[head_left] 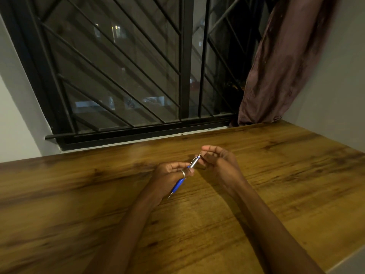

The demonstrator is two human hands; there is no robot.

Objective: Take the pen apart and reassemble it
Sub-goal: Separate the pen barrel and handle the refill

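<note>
A pen with a blue grip section and a silver barrel is held above the wooden table, slanting from lower left to upper right. My left hand, with a ring on one finger, is closed around its middle; the blue part and tip stick out below the hand. My right hand pinches the silver top end with its fingertips. Both forearms reach in from the bottom of the view. I cannot tell whether any part is loosened.
A barred dark window runs along the table's far edge. A brown curtain hangs at the right, touching the table's back corner. Grey walls stand left and right. The table's right edge is at the lower right.
</note>
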